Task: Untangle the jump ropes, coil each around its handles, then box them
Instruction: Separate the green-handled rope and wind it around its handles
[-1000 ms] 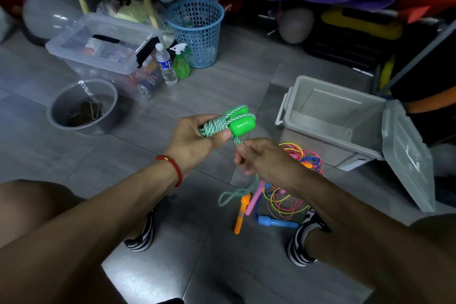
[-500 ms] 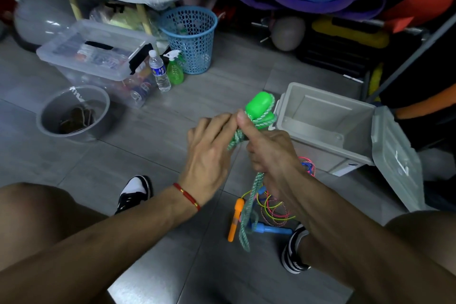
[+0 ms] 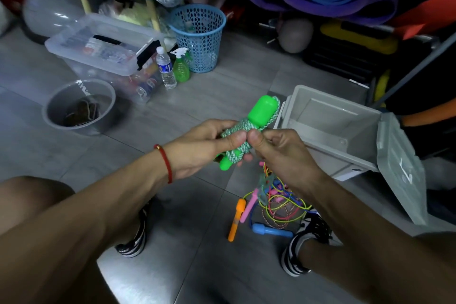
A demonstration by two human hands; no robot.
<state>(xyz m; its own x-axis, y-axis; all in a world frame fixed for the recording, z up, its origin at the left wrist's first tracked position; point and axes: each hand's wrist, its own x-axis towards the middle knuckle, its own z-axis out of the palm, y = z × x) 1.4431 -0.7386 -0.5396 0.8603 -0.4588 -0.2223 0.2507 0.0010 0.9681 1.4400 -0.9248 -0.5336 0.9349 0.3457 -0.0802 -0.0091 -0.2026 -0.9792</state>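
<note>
Jump rope bundle (image 3: 243,134) held between left hand (image 3: 197,148) and right hand (image 3: 283,155), above the floor (image 3: 222,86). Open box (image 3: 328,128) just right of the bundle, its lid (image 3: 399,168) hanging off its right side. Tangle of ropes (image 3: 274,202) on the floor below the hands, between two shoes. Bowl (image 3: 79,106) far left; basket (image 3: 197,37) behind.

Green rope (image 3: 243,142) coiled round its green handles, tilted, held above the floor. Tangled ropes (image 3: 276,201) lie on the floor beside the open grey box (image 3: 328,136).
</note>
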